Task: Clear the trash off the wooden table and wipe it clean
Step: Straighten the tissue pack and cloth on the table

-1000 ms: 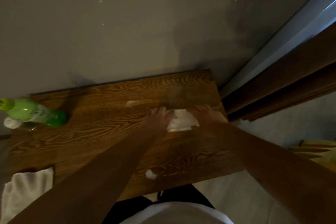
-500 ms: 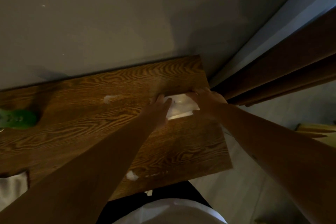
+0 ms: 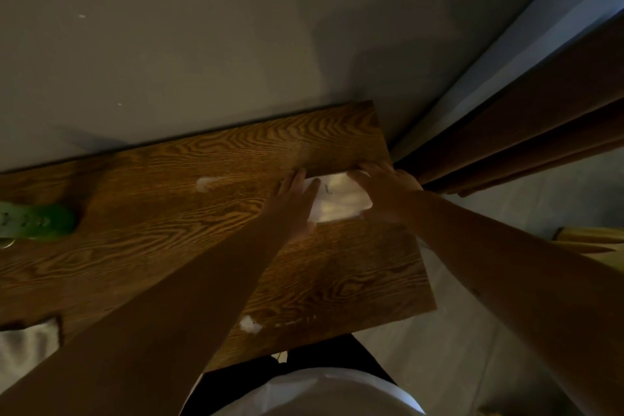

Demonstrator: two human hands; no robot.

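Grip: your left hand (image 3: pixel 293 203) lies flat with fingers spread on the left edge of the white paper (image 3: pixel 337 197); your right hand (image 3: pixel 385 191) presses its right edge, fingers extended, not curled around anything.
Paper: it sits flat on the wooden table (image 3: pixel 169 230) near the far right corner, pinned between your two hands, with a small dark mark on its upper left part.
Scraps: one white scrap (image 3: pixel 206 183) lies near the middle of the tabletop, to the left of your left hand; another white scrap (image 3: pixel 250 324) lies close to the near edge, with faint pale specks beside it on the right.
Bottle: a green bottle (image 3: pixel 37 221) lies at the left edge of the view, cut off by the frame.
Cloth: a white cloth (image 3: pixel 28 344) rests at the near left corner, partly under your left forearm.
Surroundings: the table's far edge meets a grey wall (image 3: pixel 236 44); a brown curtain (image 3: pixel 540 132) hangs just beyond its right end.
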